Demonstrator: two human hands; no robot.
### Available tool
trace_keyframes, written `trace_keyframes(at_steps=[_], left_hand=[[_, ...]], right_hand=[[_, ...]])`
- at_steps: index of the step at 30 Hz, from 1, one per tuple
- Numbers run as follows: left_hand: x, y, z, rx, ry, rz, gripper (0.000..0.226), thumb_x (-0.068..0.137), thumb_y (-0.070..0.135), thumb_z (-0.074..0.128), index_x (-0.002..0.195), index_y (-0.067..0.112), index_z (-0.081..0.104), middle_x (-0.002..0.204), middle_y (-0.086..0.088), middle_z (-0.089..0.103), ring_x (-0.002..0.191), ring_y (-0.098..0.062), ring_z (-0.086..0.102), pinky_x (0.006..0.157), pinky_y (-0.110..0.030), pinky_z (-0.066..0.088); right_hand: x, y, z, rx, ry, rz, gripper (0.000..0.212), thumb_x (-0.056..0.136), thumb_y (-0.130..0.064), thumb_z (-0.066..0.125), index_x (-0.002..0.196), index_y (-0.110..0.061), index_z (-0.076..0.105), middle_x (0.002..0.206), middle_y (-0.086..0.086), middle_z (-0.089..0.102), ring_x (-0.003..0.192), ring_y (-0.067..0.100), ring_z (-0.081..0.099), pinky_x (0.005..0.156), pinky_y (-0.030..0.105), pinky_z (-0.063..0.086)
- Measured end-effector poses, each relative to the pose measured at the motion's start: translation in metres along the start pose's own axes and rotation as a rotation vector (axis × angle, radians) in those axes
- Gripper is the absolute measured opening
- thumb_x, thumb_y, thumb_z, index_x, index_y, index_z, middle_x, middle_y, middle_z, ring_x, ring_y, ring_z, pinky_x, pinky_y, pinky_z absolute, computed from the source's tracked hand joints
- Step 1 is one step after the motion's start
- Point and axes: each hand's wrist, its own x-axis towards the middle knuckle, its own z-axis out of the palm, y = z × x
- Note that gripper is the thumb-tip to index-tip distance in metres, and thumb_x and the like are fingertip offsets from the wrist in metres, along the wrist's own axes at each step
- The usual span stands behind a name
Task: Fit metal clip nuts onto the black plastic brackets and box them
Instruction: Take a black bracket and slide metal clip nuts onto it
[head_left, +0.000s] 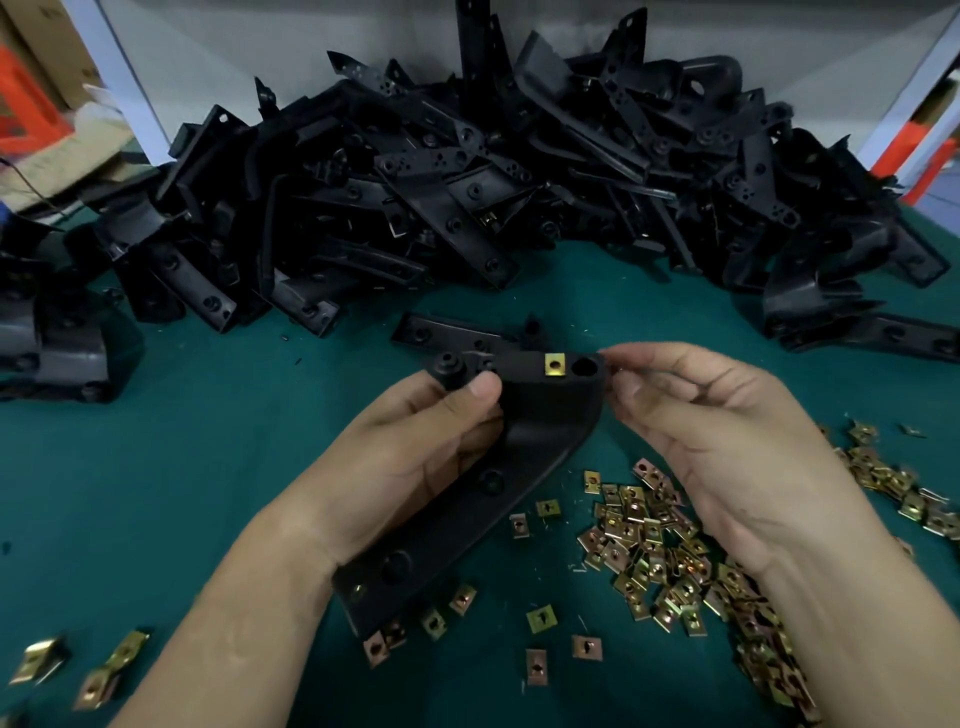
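Your left hand (415, 441) grips the black bracket (545, 410) near its upper end, thumb on top, holding it above the green bench (182, 467). Your right hand (727, 431) pinches the bracket's right tip with curled fingers. A brass clip nut (555, 365) sits on that upper end, between your hands. Loose clip nuts (654, 545) lie under your right wrist, and the heap of brackets (467, 182) is behind.

- hands: 2 – left hand (415, 441), right hand (727, 431)
- held bracket (524, 457): 1, w/ 1 fitted clip nut (554, 365) visible
- loose bracket (447, 332), mid-frame: 1
- bracket pile (467, 182), top: too many to count
- loose clip nuts (649, 545), lower right: dozens
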Motion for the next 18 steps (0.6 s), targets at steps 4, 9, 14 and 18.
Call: trace_keyframes(at_steps=[4,9,14,18], left_hand=[[-0.002,-0.003,0.003,-0.016,-0.042,-0.058,0.038,0.096,0.021,0.058,0.127,0.002,0.064,0.13,-0.022,0.066,0.121,-0.037,0.064,0.103,-0.043,0.053],[-0.004,-0.005,0.004,0.068,-0.09,-0.104,0.027,0.098,0.019,0.057,0.12,0.008,0.067,0.127,-0.022,0.067,0.119,-0.037,0.063,0.109,-0.047,0.046],[-0.006,-0.006,0.005,0.184,-0.131,-0.151,0.03,0.095,0.029,0.062,0.11,0.003,0.06,0.112,-0.019,0.061,0.106,-0.033,0.054,0.103,-0.059,0.037],[-0.005,-0.006,0.009,0.293,-0.203,-0.139,0.024,0.098,0.027,0.058,0.109,0.006,0.059,0.104,-0.012,0.061,0.1,-0.025,0.055,0.093,-0.044,0.042]], right_hand=[[-0.001,-0.001,0.0,-0.035,-0.018,0.003,0.031,0.073,-0.009,0.07,0.103,-0.013,0.078,0.099,0.01,0.077,0.099,0.018,0.073,0.089,0.026,0.057],[-0.003,-0.002,0.002,-0.134,-0.024,-0.005,0.018,0.08,-0.021,0.068,0.093,-0.021,0.08,0.091,0.008,0.078,0.081,0.012,0.073,0.073,0.019,0.056],[-0.007,-0.008,0.004,-0.099,-0.136,0.082,0.03,0.071,-0.019,0.077,0.101,-0.017,0.075,0.094,0.011,0.077,0.081,0.016,0.074,0.064,0.022,0.057],[-0.01,-0.011,0.008,-0.143,-0.22,0.156,0.026,0.066,-0.025,0.079,0.09,-0.016,0.077,0.092,0.009,0.078,0.077,0.016,0.074,0.061,0.021,0.056]])
